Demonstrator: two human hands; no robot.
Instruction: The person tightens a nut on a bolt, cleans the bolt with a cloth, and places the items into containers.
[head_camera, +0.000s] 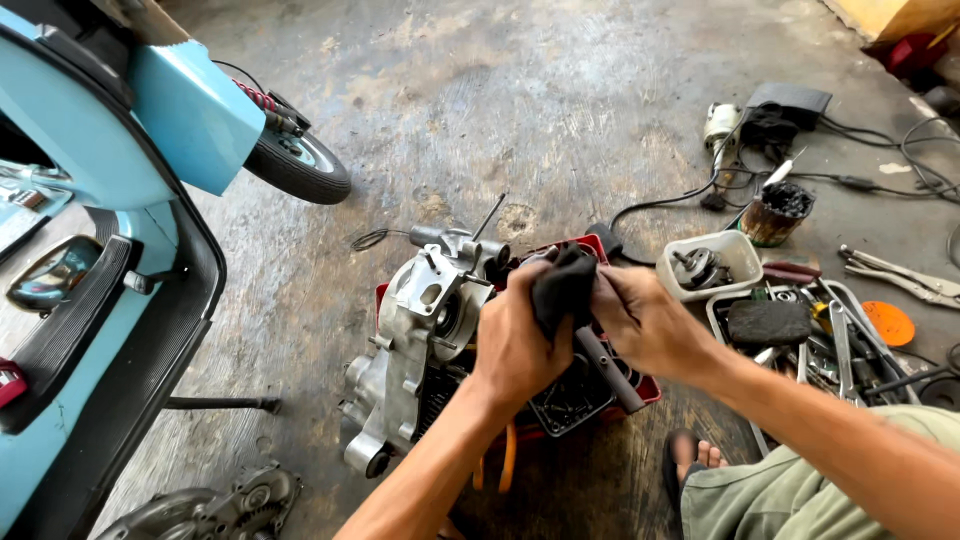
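My left hand (515, 345) grips a dark, greasy rag (562, 285) wrapped around the upper end of a grey metal shaft (612, 372). My right hand (650, 320) holds the same shaft from the right, fingers curled around it near the rag. Both hands hover over a red tray (648, 388) with dark small parts in it. A silver engine crankcase (420, 340) rests just left of my hands, partly on the tray.
A light blue scooter (110, 250) fills the left side, its front wheel (298, 165) on the concrete floor. A white tub of parts (712, 265), a tool tray (800, 335), pliers (900, 275) and cables lie at right. Another engine casing (215, 505) lies bottom left. My sandalled foot (690, 460) is below.
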